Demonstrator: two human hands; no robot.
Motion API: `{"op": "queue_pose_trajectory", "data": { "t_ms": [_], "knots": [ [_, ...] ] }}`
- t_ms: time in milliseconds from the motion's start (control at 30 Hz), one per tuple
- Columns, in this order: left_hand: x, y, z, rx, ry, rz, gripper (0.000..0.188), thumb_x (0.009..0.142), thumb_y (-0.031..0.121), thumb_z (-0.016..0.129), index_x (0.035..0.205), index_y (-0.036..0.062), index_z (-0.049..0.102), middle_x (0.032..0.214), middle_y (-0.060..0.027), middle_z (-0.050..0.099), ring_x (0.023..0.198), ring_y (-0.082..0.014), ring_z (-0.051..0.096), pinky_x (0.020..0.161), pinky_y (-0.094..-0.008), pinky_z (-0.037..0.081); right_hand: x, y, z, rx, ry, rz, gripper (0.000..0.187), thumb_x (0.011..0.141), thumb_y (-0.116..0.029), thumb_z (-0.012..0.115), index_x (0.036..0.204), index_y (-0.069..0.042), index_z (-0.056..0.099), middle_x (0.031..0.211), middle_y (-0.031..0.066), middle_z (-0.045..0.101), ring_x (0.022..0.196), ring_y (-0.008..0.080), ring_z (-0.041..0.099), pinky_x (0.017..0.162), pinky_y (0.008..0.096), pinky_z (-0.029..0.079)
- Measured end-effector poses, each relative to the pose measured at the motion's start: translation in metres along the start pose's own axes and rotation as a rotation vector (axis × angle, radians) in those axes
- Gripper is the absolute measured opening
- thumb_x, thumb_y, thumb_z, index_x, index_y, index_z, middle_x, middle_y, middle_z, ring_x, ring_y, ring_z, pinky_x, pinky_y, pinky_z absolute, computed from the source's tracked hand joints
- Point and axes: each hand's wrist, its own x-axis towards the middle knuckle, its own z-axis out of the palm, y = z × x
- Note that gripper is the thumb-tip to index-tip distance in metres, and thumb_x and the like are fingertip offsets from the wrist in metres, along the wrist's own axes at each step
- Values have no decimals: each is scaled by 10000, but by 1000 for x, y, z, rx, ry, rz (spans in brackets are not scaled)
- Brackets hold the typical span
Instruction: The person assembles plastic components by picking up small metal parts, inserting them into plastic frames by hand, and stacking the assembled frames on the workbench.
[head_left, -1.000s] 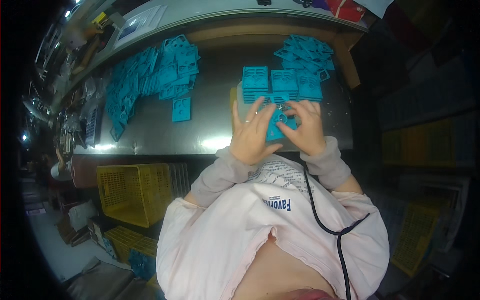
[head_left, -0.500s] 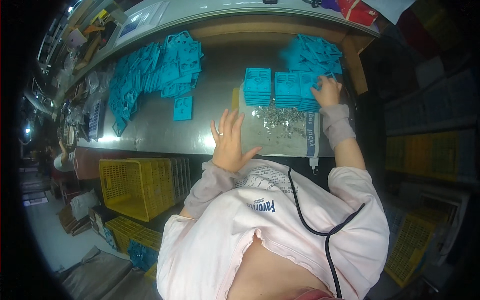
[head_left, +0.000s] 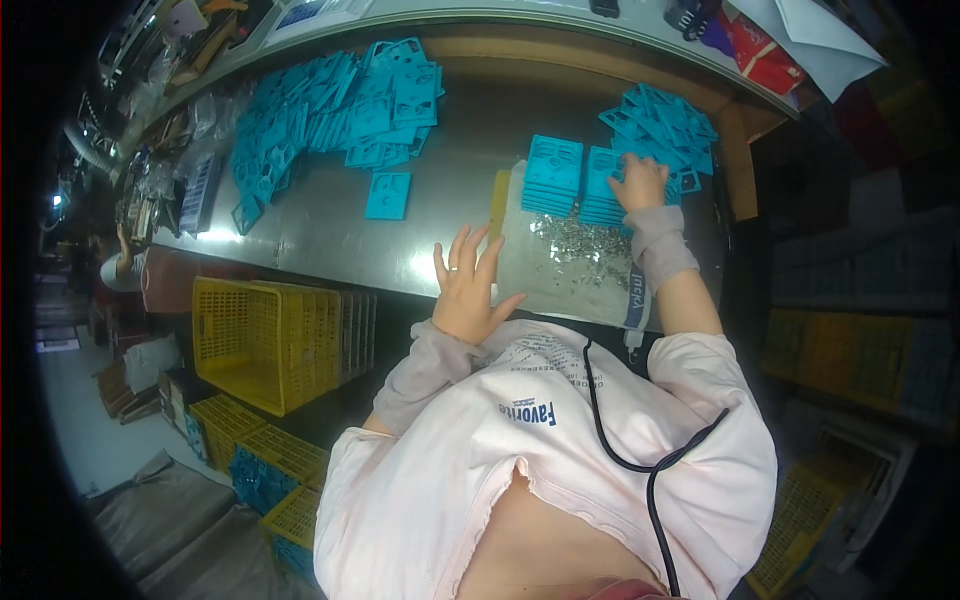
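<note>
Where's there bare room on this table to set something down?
The tabletop is bare between the left blue pile and the blue stacks, and toward the near edge below the lone blue plate, left of the left hand. Crowded: the far right, with the stacks, right blue pile and right hand; metal bits litter the mat.

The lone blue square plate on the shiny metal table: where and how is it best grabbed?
Probably pinch the flat blue square plate by its left and right edges, coming from the near side: heaped blue plates sit close beyond its far edge, while its other sides look free.
</note>
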Motion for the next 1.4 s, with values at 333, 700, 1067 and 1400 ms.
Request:
{"op": "queue_pose_trajectory", "data": {
  "t_ms": [333, 700, 1067, 1400],
  "knots": [
    [-7, -17, 0, -39, -30, -22, 796, 772, 337, 782, 1414, 68, 397, 1469, -177, 322, 1408, -414, 241, 1104, -674, 144, 35, -3, -11, 6, -446, 161, 385, 786, -278, 775, 1122, -111, 693, 1105, 120, 708, 1115, 303, 628, 1015, 564, 347],
    [21, -194, 88, -60, 124, -240, 556, 809, 193, 736, 1303, 51, 524, 1340, -195, 504, 1286, -399, 428, 1077, -434, 372, 2, 45, -7, 469, 55, 135, 302, 871, -214, 711, 1074, 9, 689, 1007, 177, 719, 969, 268, 691, 857, 353, 513],
    [89, -296, 92, 343, -64, -867, 849, 774, 431, 784, 1444, 105, 378, 1501, -243, 309, 1400, -393, 306, 1148, -505, 270, -105, 25, -33, 467, 102, 242, 182, 860, -84, 692, 1001, 31, 672, 951, 138, 692, 898, 238, 673, 780, 328, 504],
    [27, -185, 126, -1232, 494, -825, 595, 868, 237, 647, 1392, 47, 440, 1302, -192, 543, 1224, -315, 510, 1038, -431, 419, -172, 42, 7, 361, 6, 251, 165, 827, -109, 696, 969, -26, 696, 875, 145, 694, 832, 318, 675, 746, 395, 519]
  ]
}}
